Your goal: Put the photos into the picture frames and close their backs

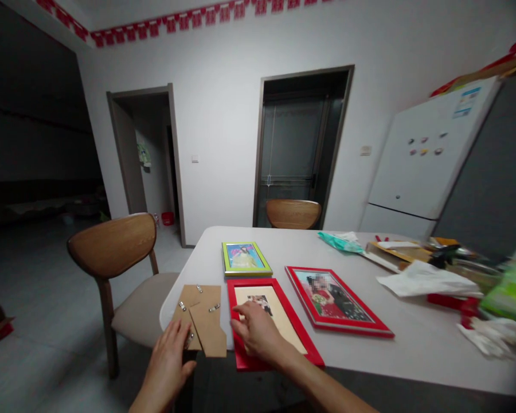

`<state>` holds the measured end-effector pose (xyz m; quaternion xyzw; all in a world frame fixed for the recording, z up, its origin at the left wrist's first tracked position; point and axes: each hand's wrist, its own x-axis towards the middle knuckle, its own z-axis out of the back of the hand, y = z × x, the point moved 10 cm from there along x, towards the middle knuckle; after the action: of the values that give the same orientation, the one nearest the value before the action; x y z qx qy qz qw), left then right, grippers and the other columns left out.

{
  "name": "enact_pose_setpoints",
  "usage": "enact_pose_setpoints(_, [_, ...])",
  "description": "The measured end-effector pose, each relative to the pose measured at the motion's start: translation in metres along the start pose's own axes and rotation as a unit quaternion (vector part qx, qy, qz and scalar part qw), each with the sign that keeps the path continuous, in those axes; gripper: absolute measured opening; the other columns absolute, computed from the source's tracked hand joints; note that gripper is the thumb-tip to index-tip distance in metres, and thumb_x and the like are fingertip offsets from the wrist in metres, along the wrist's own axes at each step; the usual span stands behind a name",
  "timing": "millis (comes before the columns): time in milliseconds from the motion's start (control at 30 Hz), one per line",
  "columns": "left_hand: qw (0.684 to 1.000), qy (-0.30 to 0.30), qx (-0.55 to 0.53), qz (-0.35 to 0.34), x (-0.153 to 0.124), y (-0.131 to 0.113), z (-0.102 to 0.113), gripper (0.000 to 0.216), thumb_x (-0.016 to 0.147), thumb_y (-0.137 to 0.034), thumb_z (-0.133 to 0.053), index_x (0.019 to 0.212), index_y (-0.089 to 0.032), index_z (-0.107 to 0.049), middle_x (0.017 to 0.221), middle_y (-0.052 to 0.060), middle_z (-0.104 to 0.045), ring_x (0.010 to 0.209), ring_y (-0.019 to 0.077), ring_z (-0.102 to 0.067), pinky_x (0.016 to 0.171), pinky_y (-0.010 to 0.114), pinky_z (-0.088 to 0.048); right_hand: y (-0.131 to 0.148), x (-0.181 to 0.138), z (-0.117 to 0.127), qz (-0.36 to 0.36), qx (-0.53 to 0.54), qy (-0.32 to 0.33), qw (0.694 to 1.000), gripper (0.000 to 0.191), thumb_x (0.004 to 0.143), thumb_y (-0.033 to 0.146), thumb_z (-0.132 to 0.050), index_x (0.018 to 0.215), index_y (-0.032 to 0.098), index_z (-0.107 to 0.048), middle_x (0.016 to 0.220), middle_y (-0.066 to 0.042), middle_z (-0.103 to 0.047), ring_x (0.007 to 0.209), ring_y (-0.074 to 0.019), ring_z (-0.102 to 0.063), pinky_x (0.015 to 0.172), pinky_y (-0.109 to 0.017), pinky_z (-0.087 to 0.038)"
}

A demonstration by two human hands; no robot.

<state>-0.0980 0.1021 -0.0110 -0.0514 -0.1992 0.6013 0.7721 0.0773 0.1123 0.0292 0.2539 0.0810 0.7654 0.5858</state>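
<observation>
A red picture frame (292, 321) lies open at the table's near edge, its cream mat and a small photo (261, 303) showing inside. My right hand (258, 331) rests on the mat with fingers spread flat, fingertips beside the photo. To its left lies the brown cardboard backing board (206, 321) with metal clips and a fold-out stand. My left hand (168, 355) lies on the board's lower left corner, fingers extended. A second red frame (337, 299) with a picture and a small green frame (245, 258) lie further back.
The white table (413, 338) carries papers, a plastic bag and clutter (430, 278) on the right. A wooden chair (120, 252) stands at the left, another chair (293, 213) at the far side. A white fridge (425, 166) stands at the right.
</observation>
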Motion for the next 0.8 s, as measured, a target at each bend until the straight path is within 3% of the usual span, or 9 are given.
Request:
enact_pose_setpoints(67, [1.0,-0.014,0.02,0.018,0.005,0.023,-0.004,0.053,0.06,-0.013,-0.053,0.112,-0.008,-0.047,0.125,0.016,-0.043,0.117,0.0257,-0.036,0.097,0.038,-0.031,0.029,0.0,-0.017,0.034,0.001,0.015,0.999,0.034,0.074,0.042,-0.042,0.097,0.021,-0.058,0.09,-0.008,-0.057,0.085,-0.0204,-0.05,0.074,-0.031,-0.035])
enact_pose_setpoints(167, [0.998,-0.052,0.025,0.002,0.009,0.033,-0.007,0.041,0.065,-0.016,-0.05,0.105,-0.009,-0.053,0.117,0.015,-0.051,0.111,0.0242,-0.044,0.094,0.036,-0.035,0.056,0.001,-0.037,0.059,-0.031,0.022,0.998,0.043,0.061,0.051,-0.054,0.09,0.021,-0.059,0.088,-0.008,-0.056,0.084,-0.0249,-0.048,0.075,-0.039,-0.033])
enact_pose_setpoints(233, [0.996,-0.084,0.016,-0.007,0.01,0.032,-0.002,0.038,0.064,-0.018,-0.053,0.101,-0.011,-0.056,0.111,0.014,-0.056,0.106,0.0247,-0.049,0.091,0.037,-0.039,0.059,0.003,-0.042,0.051,-0.024,0.014,0.998,0.043,0.056,0.045,-0.06,0.091,0.02,-0.058,0.089,-0.009,-0.055,0.085,-0.0248,-0.047,0.075,-0.039,-0.034])
enact_pose_setpoints(333, [0.99,-0.134,-0.012,-0.029,0.009,0.018,0.016,0.033,0.063,-0.021,-0.056,0.095,-0.014,-0.058,0.103,0.011,-0.061,0.099,0.0247,-0.054,0.086,0.038,-0.044,0.05,0.005,-0.028,0.025,0.041,-0.021,0.999,0.043,0.058,0.029,-0.059,0.1,0.022,-0.055,0.093,-0.008,-0.052,0.086,-0.0218,-0.046,0.074,-0.034,-0.036])
enact_pose_setpoints(467, [0.978,-0.185,-0.039,-0.085,0.005,-0.027,0.043,0.028,0.064,-0.022,-0.059,0.091,-0.015,-0.06,0.103,0.012,-0.061,0.098,0.0251,-0.055,0.084,0.04,-0.045,0.031,-0.007,0.015,0.039,0.115,-0.067,0.99,0.042,0.061,0.02,-0.053,0.103,0.02,-0.054,0.094,-0.007,-0.052,0.09,-0.0189,-0.046,0.081,-0.031,-0.035])
enact_pose_setpoints(533, [0.974,-0.181,-0.056,-0.122,0.003,-0.059,0.046,0.028,0.063,-0.021,-0.062,0.09,-0.015,-0.06,0.103,0.014,-0.06,0.098,0.025,-0.055,0.084,0.04,-0.045,0.014,-0.018,0.036,0.042,0.135,-0.071,0.987,0.04,0.061,0.017,-0.051,0.101,0.02,-0.055,0.094,-0.006,-0.051,0.09,-0.018,-0.046,0.082,-0.031,-0.036])
enact_pose_setpoints(667, [0.974,-0.118,-0.087,-0.171,-0.002,-0.119,0.028,0.026,0.063,-0.017,-0.063,0.089,-0.015,-0.06,0.105,0.013,-0.059,0.101,0.0241,-0.052,0.085,0.038,-0.045,-0.028,-0.046,0.064,0.024,0.13,-0.052,0.99,0.034,0.062,0.016,-0.049,0.094,0.019,-0.058,0.096,-0.007,-0.051,0.091,-0.0184,-0.047,0.082,-0.032,-0.038])
enact_pose_setpoints(800, [0.979,-0.022,-0.099,-0.175,-0.007,-0.15,-0.007,0.028,0.063,-0.015,-0.063,0.091,-0.016,-0.059,0.106,0.011,-0.059,0.102,0.0237,-0.052,0.087,0.036,-0.043,-0.065,-0.068,0.068,0.002,0.105,-0.025,0.994,0.031,0.062,0.019,-0.05,0.091,0.02,-0.061,0.094,-0.007,-0.053,0.09,-0.0199,-0.049,0.081,-0.033,-0.039])
